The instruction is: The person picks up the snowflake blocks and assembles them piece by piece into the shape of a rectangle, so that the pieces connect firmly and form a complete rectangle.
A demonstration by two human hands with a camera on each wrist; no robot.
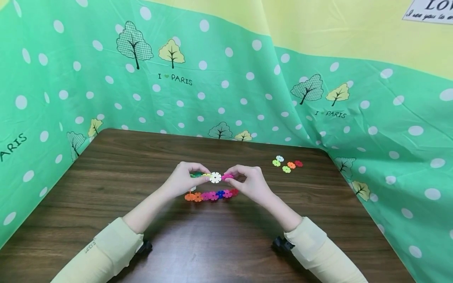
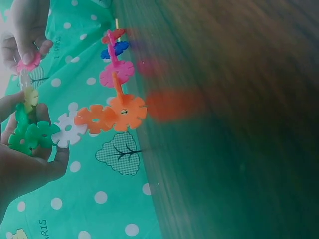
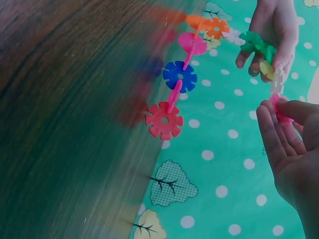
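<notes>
- Left hand (image 1: 180, 181): the grip is narrow, thumb and fingers pinching the yellow disc (image 2: 31, 99) of a chain; the fingers partly cover that disc in the head view.
- Right hand (image 1: 249, 182): the grip holds a pink disc (image 1: 227, 177) between thumb and fingers, which hide part of it.
- White disc (image 1: 215, 177): lies between the two hands, nearly edge-on in both wrist views; whether it is fully slotted into the pink disc cannot be made out.
- Chain of flower-shaped discs (image 1: 213, 195): curves from the left hand through green, white, orange, pink and blue to a red disc (image 3: 164, 120) at its free end. The left hand hides much of the green part in the head view; whether the lower run touches the desk (image 1: 233, 243) is unclear.
- Loose discs (image 1: 291, 165): five lie beyond the right hand, one white, two yellow-green, one orange and one red; their slots are too small to distinguish.
- Black devices (image 1: 283, 244): one at each wrist, largely concealed by the pale sleeves (image 1: 118, 239).
- Printed sign (image 1: 429, 13): cut off at upper right, its wording incomplete.
</notes>
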